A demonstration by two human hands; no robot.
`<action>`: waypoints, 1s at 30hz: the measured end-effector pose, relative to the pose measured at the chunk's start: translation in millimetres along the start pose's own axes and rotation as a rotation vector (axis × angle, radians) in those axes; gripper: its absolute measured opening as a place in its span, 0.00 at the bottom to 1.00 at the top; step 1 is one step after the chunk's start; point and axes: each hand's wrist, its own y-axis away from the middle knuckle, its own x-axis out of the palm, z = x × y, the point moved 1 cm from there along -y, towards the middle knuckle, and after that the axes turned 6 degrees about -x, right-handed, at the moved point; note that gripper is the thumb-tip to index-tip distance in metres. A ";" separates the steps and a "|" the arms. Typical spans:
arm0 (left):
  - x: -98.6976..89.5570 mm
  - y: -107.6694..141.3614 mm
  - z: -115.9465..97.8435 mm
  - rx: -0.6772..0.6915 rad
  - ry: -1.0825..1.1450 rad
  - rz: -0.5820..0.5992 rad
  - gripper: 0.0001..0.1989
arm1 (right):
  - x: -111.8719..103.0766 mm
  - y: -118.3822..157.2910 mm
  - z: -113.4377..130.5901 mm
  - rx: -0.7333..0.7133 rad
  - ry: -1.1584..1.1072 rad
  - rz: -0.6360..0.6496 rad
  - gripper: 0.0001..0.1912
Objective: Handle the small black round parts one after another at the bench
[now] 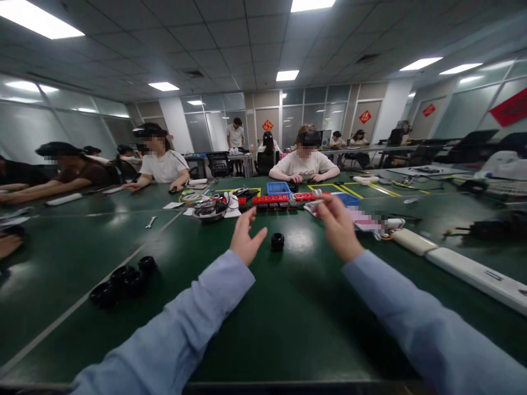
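My left hand (pixel 247 238) hovers over the green table (pixel 288 329), fingers and thumb apart, holding nothing. Its thumb is nearest a small black ribbed round part (pixel 277 242) that stands alone between my hands. My right hand (pixel 338 227) is raised on the other side, its fingers pinched together. Something small and pale shows at its fingertips, too blurred to name. Several more glossy black round parts (pixel 123 280) sit in a cluster on the table to the left of my left forearm.
A metal bowl of cables (pixel 211 211), a row of red blocks (pixel 284 198) and a blue bin (pixel 278 188) lie ahead. A wrench (pixel 151 222) rests at left, a long white casing (pixel 473 269) at right. Co-workers sit across and to the left.
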 end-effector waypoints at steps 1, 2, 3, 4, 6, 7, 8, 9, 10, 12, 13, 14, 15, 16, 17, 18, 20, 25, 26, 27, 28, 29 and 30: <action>6.6 -2.6 14.1 -0.047 -0.029 0.025 0.27 | 12.5 -2.1 -13.8 0.053 -0.007 -0.042 0.20; 13.9 -4.4 28.6 -0.094 -0.063 0.067 0.30 | 26.0 -2.6 -27.5 0.100 -0.011 -0.082 0.22; 21.4 -5.7 42.1 -0.127 -0.098 0.122 0.31 | 40.3 -2.2 -40.8 0.181 -0.057 -0.044 0.23; 28.4 -6.9 53.2 -0.134 -0.127 0.180 0.33 | 53.8 -1.4 -52.2 0.224 -0.101 0.035 0.23; 39.7 -10.1 65.5 -0.070 -0.153 0.284 0.35 | 74.3 -0.7 -67.9 0.217 -0.180 0.191 0.25; 43.7 -12.6 66.9 -0.035 -0.151 0.321 0.36 | 80.3 -1.6 -72.4 0.198 -0.209 0.259 0.26; 46.8 -15.6 66.0 -0.014 -0.142 0.346 0.36 | 83.5 -3.4 -75.2 0.179 -0.227 0.322 0.29; 49.3 -18.9 63.7 0.002 -0.131 0.370 0.37 | 84.6 -6.1 -76.8 0.164 -0.239 0.381 0.32; 51.3 -22.4 60.6 0.022 -0.118 0.394 0.36 | 84.1 -9.4 -77.7 0.153 -0.248 0.445 0.36; 54.6 -28.7 55.3 0.062 -0.084 0.431 0.35 | 81.4 -17.1 -78.6 0.126 -0.275 0.566 0.39; 56.0 -31.3 53.8 0.078 -0.060 0.445 0.33 | 80.0 -21.1 -78.9 0.112 -0.291 0.614 0.39; 57.4 -33.6 52.9 0.088 -0.034 0.456 0.31 | 79.1 -25.0 -79.4 0.101 -0.301 0.654 0.37; 58.6 -35.4 52.7 0.093 -0.008 0.467 0.28 | 78.9 -28.6 -79.8 0.093 -0.301 0.690 0.35; 59.8 -37.1 53.0 0.090 0.014 0.474 0.24 | 79.2 -31.9 -80.3 0.090 -0.291 0.721 0.31; 60.8 -38.7 53.4 0.080 0.026 0.480 0.21 | 79.9 -34.8 -80.6 0.090 -0.276 0.749 0.28; 61.6 -40.2 53.9 0.068 0.030 0.484 0.19 | 81.0 -37.2 -81.0 0.090 -0.264 0.774 0.25; 62.8 -42.9 54.4 0.037 0.022 0.486 0.17 | 83.6 -40.2 -81.8 0.099 -0.255 0.813 0.20; 64.4 -44.9 51.6 -0.059 -0.001 0.462 0.18 | 92.3 -36.5 -87.0 0.154 -0.219 0.759 0.20; 64.9 -44.3 50.9 -0.082 -0.009 0.442 0.18 | 94.6 -34.6 -87.7 0.151 -0.181 0.719 0.19; 65.6 -43.3 50.3 -0.103 -0.020 0.417 0.18 | 97.2 -32.5 -87.6 0.144 -0.126 0.677 0.19; 66.5 -42.1 50.1 -0.120 -0.035 0.387 0.18 | 99.9 -30.6 -86.6 0.140 -0.053 0.634 0.18; 67.7 -40.9 50.2 -0.131 -0.054 0.353 0.18 | 102.6 -28.8 -84.4 0.139 0.033 0.590 0.18; 69.1 -39.8 50.6 -0.137 -0.077 0.315 0.19 | 105.3 -27.3 -81.1 0.141 0.123 0.550 0.17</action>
